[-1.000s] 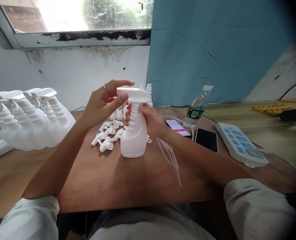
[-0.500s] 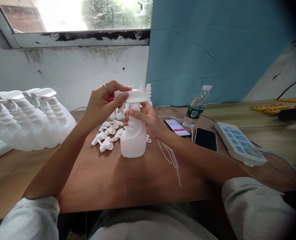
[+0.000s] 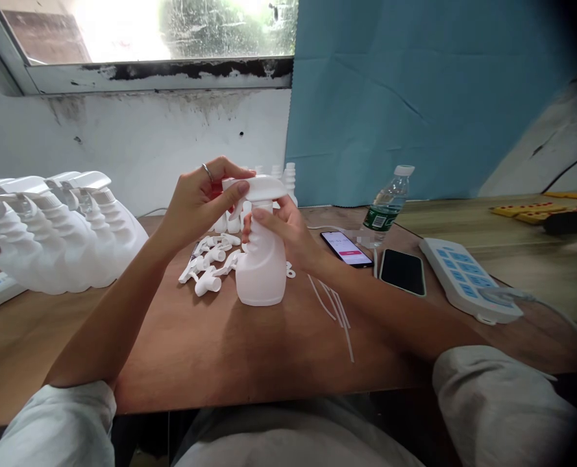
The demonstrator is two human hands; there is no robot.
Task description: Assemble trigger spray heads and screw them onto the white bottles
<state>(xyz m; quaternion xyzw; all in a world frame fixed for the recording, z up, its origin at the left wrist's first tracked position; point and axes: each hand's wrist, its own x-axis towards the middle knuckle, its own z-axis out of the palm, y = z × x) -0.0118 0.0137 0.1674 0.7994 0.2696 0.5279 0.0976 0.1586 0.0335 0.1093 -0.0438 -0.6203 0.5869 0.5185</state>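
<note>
A white spray bottle stands upright on the brown table in front of me. Its trigger sprayer head sits on the neck, nozzle end towards the left. My left hand, a ring on one finger, pinches the front of the sprayer head between thumb and fingers. Wrapped round the bottle's neck just below the head is my right hand, its thumb across the near side. Loose white sprayer heads lie in a pile left of the bottle. Part of the trigger is hidden by my fingers.
Several assembled spray bottles stand in a row at left. Thin white tubes lie right of centre. Beyond are two phones, a water bottle and a power strip. More bottle necks show behind my hands.
Almost nothing differs. Both hands keep their hold on the spray bottle, and the whole view has shifted very slightly.
</note>
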